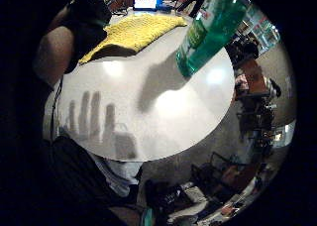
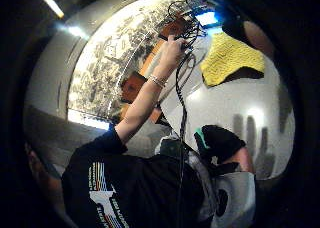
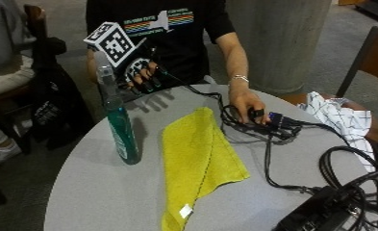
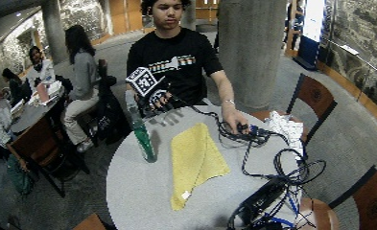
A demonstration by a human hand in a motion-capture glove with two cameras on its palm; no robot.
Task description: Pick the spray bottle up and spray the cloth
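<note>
A green spray bottle (image 3: 119, 125) with a clear trigger head stands upright on the round grey table (image 3: 99, 192), near its left edge. A yellow cloth (image 3: 198, 163) lies flat in the middle, to the right of the bottle. My gloved right hand (image 3: 140, 74) hovers over the table's far edge, just behind the bottle's head, fingers spread, pointing down and holding nothing. The little finger side palm view shows the bottle (image 1: 208, 28) close by, the cloth (image 1: 138, 30) beyond it, and the hand's shadow on the tabletop. The thumb side palm view shows the cloth (image 2: 230, 58).
The person's bare left hand (image 3: 249, 108) rests on a bundle of black cables (image 3: 342, 168) at the table's right side. A white checked cloth (image 3: 339, 118) lies on a chair at right. Chairs and seated people stand to the left.
</note>
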